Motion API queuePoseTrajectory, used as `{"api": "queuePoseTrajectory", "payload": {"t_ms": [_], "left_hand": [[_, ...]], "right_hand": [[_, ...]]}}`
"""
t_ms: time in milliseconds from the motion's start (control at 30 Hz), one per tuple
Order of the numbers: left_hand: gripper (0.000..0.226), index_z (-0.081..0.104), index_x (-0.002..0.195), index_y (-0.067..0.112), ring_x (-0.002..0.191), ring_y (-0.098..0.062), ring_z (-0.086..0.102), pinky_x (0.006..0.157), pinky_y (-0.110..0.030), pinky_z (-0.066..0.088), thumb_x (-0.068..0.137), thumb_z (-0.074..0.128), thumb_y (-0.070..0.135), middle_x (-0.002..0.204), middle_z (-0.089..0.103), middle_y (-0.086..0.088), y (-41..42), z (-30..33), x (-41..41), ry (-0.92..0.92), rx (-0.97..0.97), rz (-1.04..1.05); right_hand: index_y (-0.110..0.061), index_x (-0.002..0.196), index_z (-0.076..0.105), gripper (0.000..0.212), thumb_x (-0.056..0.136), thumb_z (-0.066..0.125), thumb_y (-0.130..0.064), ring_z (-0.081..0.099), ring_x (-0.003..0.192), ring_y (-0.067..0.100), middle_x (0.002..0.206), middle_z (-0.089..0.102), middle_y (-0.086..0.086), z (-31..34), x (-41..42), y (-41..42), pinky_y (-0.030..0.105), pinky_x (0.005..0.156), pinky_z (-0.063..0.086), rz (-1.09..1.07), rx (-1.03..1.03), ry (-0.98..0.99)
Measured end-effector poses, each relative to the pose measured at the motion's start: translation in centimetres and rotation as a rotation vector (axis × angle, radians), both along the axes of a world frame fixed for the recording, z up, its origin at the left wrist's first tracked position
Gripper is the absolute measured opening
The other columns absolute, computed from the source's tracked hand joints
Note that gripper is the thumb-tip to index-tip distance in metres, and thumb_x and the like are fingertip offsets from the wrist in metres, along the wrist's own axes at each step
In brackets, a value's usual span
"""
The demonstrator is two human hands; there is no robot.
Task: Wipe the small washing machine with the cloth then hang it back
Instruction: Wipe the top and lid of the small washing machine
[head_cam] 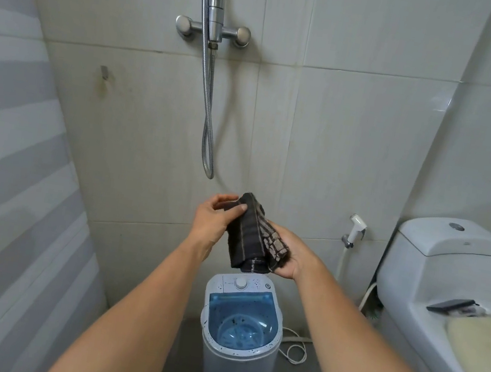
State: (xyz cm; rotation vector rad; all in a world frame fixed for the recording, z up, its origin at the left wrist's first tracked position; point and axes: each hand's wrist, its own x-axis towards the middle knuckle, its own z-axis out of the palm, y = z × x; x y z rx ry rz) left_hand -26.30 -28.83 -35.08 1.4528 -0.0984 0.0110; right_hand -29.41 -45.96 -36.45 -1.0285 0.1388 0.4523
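A dark brown cloth [249,234] with a beige checked border hangs folded between both hands, above the machine. My left hand [213,217] pinches its top corner between thumb and fingers. My right hand [291,253] cups the lower right part from underneath. The small washing machine [237,348] stands on the floor directly below, grey-white with dark specks, a blue see-through lid and a white dial on its rear panel. The cloth does not touch it.
A small wall hook [104,71] sits on the tiles at upper left. The shower mixer [212,29] and its hose [208,123] hang on the wall ahead. At right are a white toilet [444,298] and bidet sprayer [356,229]; a white cable [296,349] lies on the floor.
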Motion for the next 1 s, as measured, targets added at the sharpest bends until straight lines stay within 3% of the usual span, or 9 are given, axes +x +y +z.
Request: {"api": "queuePoseTrajectory", "payload": {"t_ms": [133,300,400,467,567,700,800,900,1000], "left_hand": [[0.061,0.067,0.118,0.017,0.106,-0.019,0.070,0.090,-0.040,0.056,0.074,0.078,0.057,0.114,0.076,-0.003,-0.2,0.4,-1.0,0.233,0.082,-0.156],[0.055,0.068,0.116,0.009,0.092,-0.030,0.077,0.084,-0.042,0.062,0.080,0.077,0.049,0.100,0.079,-0.013,-1.1,0.2,-1.6,0.208,-0.036,-0.073],[0.056,0.062,0.122,0.011,0.091,-0.033,0.076,0.085,-0.050,0.061,0.085,0.068,0.053,0.106,0.077,-0.014,-2.1,0.4,-1.6,0.282,-0.110,0.026],[0.063,0.055,0.126,0.016,0.092,-0.035,0.075,0.087,-0.054,0.059,0.084,0.057,0.063,0.111,0.074,-0.014,-2.8,0.3,-1.6,0.395,-0.184,0.052],[0.070,0.053,0.129,0.017,0.094,-0.035,0.075,0.087,-0.053,0.059,0.079,0.053,0.066,0.112,0.073,-0.015,-3.5,-1.4,-0.5,0.449,-0.158,0.052],[0.100,0.052,0.134,0.021,0.099,-0.026,0.073,0.084,-0.045,0.058,0.053,0.069,0.077,0.112,0.075,-0.006,-3.4,-3.5,-0.6,0.472,0.026,0.003],[0.073,0.063,0.119,0.024,0.104,-0.022,0.068,0.098,-0.045,0.052,0.066,0.072,0.073,0.109,0.075,-0.001,-3.6,-1.3,-4.6,0.464,0.106,-0.081],[0.059,0.067,0.116,0.023,0.105,-0.022,0.067,0.095,-0.041,0.054,0.076,0.069,0.067,0.110,0.075,-0.003,-3.9,-1.3,-5.1,0.452,0.127,-0.148],[0.059,0.066,0.120,0.017,0.100,-0.020,0.071,0.084,-0.037,0.056,0.081,0.069,0.061,0.107,0.077,-0.004,-4.4,-1.3,-4.9,0.356,0.146,-0.106]], "right_hand": [[0.002,0.130,0.063,0.057,0.091,0.070,-0.040,0.064,0.115,0.035,0.129,0.065,0.022,-0.2,0.0,-0.1,0.051,0.106,0.048,0.024,0.003,-0.012],[-0.003,0.125,0.067,0.050,0.091,0.070,-0.040,0.064,0.118,0.038,0.127,0.066,0.023,-1.1,-0.2,0.5,0.054,0.104,0.049,-0.045,-0.067,-0.063],[-0.010,0.123,0.067,0.054,0.090,0.065,-0.052,0.069,0.106,0.034,0.116,0.072,0.017,-2.2,-0.7,0.4,0.049,0.098,0.052,-0.156,-0.034,-0.075],[-0.010,0.112,0.071,0.056,0.082,0.073,-0.057,0.066,0.094,0.027,0.103,0.071,0.014,-2.7,-1.4,0.5,0.039,0.082,0.054,-0.119,-0.057,-0.079],[-0.010,0.112,0.069,0.043,0.081,0.081,-0.036,0.066,0.098,0.028,0.108,0.070,0.018,-3.4,-2.5,0.7,0.042,0.090,0.054,-0.063,-0.068,-0.100],[-0.007,0.117,0.067,0.036,0.085,0.077,-0.021,0.063,0.108,0.031,0.115,0.067,0.020,-4.4,-3.6,-0.5,0.045,0.102,0.049,-0.066,-0.020,-0.093],[-0.012,0.115,0.069,0.044,0.077,0.084,-0.027,0.063,0.107,0.028,0.111,0.069,0.015,-5.0,-4.0,-1.7,0.045,0.093,0.050,-0.007,-0.050,-0.099],[-0.016,0.112,0.071,0.050,0.070,0.088,-0.038,0.064,0.104,0.027,0.111,0.071,0.013,-5.0,-4.3,-2.8,0.040,0.083,0.046,0.050,-0.133,-0.098],[-0.013,0.112,0.074,0.051,0.073,0.084,-0.043,0.063,0.109,0.029,0.123,0.069,0.018,-4.7,-4.6,-3.6,0.041,0.097,0.043,0.060,-0.176,-0.115]]}}
